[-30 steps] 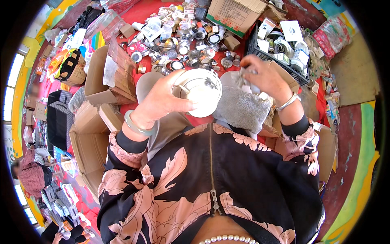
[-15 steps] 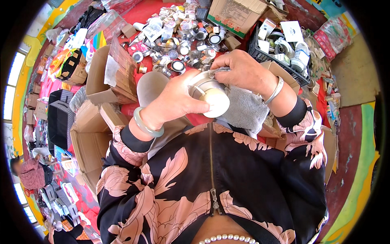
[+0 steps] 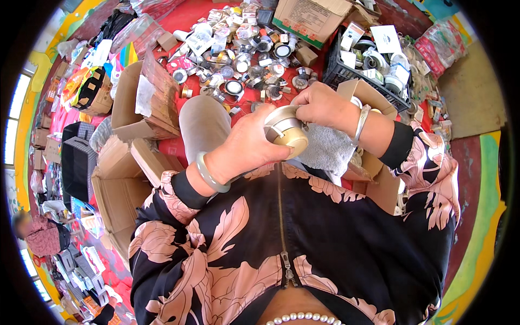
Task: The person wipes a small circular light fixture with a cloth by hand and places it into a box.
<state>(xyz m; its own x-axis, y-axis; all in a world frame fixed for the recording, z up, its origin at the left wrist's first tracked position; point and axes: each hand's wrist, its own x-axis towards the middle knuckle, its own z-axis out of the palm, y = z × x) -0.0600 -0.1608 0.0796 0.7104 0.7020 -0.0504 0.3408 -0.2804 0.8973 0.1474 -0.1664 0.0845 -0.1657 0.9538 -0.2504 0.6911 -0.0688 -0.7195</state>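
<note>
My left hand (image 3: 246, 135) is wrapped round a round metal light fixture (image 3: 292, 142), with a silvery ring and a pale gold rounded end tilted toward me. Its thumb presses near that end. My right hand (image 3: 325, 105) is closed at the fixture's far right rim, the fingers bent in a pinch. What sits between those fingertips is hidden. Just below the right wrist, a grey towel (image 3: 327, 151) lies over my lap.
Ahead on red cloth spreads a pile of small lamps and fittings (image 3: 244, 65). A black crate (image 3: 333, 67) of similar parts stands at the right. Open cardboard boxes (image 3: 122, 189) flank me. Another person (image 3: 43, 235) is at far left, beside trays.
The fixture has turned in my left hand, its rounded end now showing gold rather than bright white. My right hand has shifted slightly right and down; the grey scrap at its fingertips no longer shows.
</note>
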